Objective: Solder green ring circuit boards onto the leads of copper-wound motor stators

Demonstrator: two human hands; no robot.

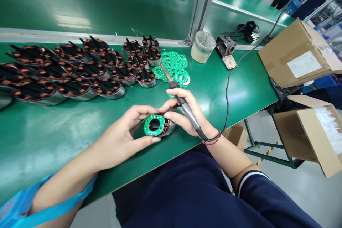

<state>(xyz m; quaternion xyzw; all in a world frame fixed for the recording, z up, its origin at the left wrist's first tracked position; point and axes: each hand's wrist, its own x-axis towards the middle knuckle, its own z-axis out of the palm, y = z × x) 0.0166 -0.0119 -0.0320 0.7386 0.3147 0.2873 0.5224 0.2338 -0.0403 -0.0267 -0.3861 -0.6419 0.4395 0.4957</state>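
Note:
Near the bench's front edge, my left hand [127, 133] is closed around a motor stator [167, 128] tipped on its side. A green ring-shaped circuit board [154, 125] covers the stator's end facing left, with copper windings showing behind it. My right hand [187, 112] grips a soldering iron [187, 108] between its fingers, tip pointing up and away from the stator. The thumb and fingers of that same hand also touch the stator's far side and the board's edge. Beyond the iron's tip lies a pile of loose green ring boards [175, 65].
Several wound stators [77, 87] stand in rows at the back left. A whitish tub [203, 47] and a soldering iron stand [227, 51] are at the back. The iron's cord [227, 96] loops on the right. Cardboard boxes [296, 50] sit at the right end.

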